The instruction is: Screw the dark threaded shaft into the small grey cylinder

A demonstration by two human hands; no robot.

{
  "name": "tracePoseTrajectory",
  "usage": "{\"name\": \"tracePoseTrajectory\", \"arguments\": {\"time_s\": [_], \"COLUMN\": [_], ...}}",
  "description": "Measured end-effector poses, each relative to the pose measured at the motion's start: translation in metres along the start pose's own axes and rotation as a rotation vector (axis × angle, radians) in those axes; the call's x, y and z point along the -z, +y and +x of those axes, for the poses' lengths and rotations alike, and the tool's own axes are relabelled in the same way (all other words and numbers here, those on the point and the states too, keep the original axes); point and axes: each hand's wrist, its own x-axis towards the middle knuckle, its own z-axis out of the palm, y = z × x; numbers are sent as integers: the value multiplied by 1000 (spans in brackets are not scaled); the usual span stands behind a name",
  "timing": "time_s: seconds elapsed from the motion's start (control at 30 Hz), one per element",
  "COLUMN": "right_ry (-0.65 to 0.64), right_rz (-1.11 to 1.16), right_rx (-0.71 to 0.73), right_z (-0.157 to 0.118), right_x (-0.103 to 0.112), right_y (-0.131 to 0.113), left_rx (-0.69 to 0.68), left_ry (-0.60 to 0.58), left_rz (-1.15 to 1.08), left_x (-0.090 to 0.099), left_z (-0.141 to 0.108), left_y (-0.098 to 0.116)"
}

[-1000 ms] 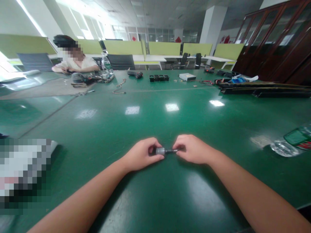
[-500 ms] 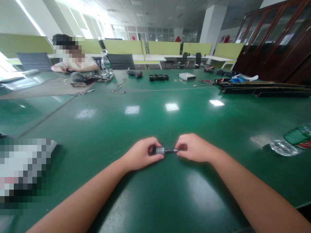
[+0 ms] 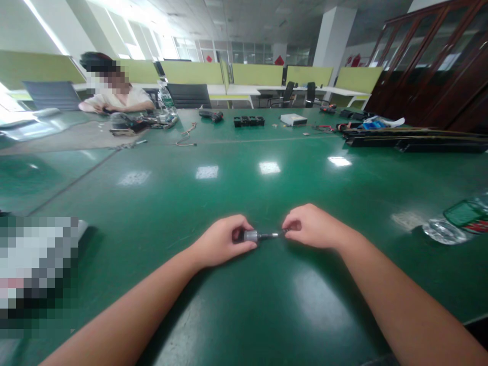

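Observation:
My left hand (image 3: 224,240) is closed around the handle of a short screwdriver (image 3: 250,236), its thumb and fingers at the grey collar. The thin shaft points right, dark near the collar and bright metal at its end. Just beyond that end, my right hand (image 3: 313,227) pinches a small dark piece (image 3: 284,232) between thumb and fingertips. A slight gap seems to lie between the piece and the shaft's end. The piece is too small and blurred to name. Both hands are low over the green table (image 3: 244,193).
A clear bottle (image 3: 463,221) lies at the right. A blurred-out light box-like thing (image 3: 36,264) sits at the left. Across the table are a black slotted block (image 3: 249,121), a white box (image 3: 293,120), dark long panels (image 3: 415,140) and a seated person (image 3: 118,99).
My right hand has moved a little to the right, away from the screwdriver's shaft, with the small dark piece in its fingertips. My left hand and the screwdriver have stayed in place.

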Motion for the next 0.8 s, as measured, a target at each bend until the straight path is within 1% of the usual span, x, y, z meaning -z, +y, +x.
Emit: {"name": "tracePoseTrajectory", "arguments": {"time_s": [0.23, 0.5, 0.63, 0.7, 0.8], "right_ry": [-4, 94, 47, 27, 36], "right_rz": [2, 168, 268, 296, 325], "right_rx": [67, 157, 185, 172, 146], "right_z": [3, 11, 11, 10, 11], "right_x": [-8, -28, -31, -32, -34], "right_y": [-7, -16, -16, -16, -15], "left_rx": [-2, 8, -1, -6, 0], "left_ry": [-10, -2, -5, -5, -4], "left_rz": [7, -18, -20, -16, -11], "left_x": [0, 0, 0, 0, 0], "left_z": [0, 0, 0, 0, 0], "left_y": [-1, -1, 0, 0, 0]}}
